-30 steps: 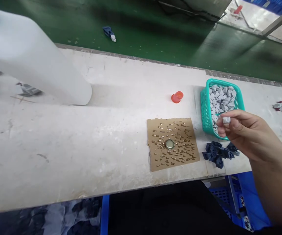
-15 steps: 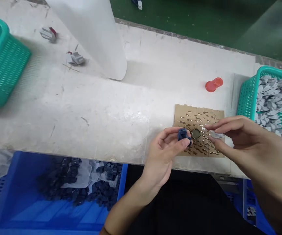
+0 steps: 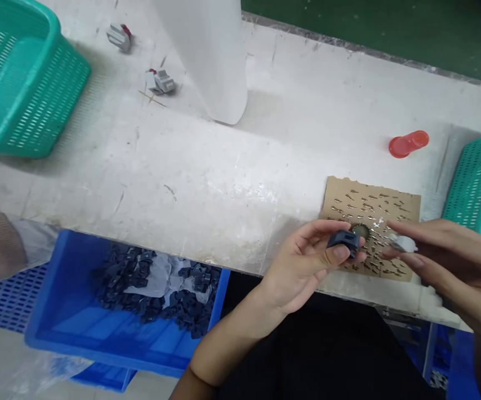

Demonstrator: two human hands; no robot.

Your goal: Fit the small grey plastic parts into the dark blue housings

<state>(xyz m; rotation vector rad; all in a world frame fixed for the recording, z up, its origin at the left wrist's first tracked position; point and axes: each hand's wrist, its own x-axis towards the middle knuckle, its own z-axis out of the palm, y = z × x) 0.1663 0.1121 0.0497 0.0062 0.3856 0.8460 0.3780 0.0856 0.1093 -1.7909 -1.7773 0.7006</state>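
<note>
**Left hand pinching a dark part over the glue card**

Left hand (image 3: 307, 261) is pinched shut on a dark blue plastic piece (image 3: 343, 240), held just above the near edge of the brown card (image 3: 371, 222). A small pale part (image 3: 402, 243) is nipped by the right hand (image 3: 444, 261), just right of the bottle cap (image 3: 360, 229) on that card. Both grips look slight (fingertips only), so either piece could be fumbled into the sticky-looking drops on the card, or dropped off the near table (image 3: 223, 166) edge.

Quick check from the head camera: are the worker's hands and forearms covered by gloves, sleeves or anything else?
No. The left hand and right hand are bare, with no gloves, rings or watch visible. Both forearms are uncovered as far as the frame shows; no sleeve appears.
</note>
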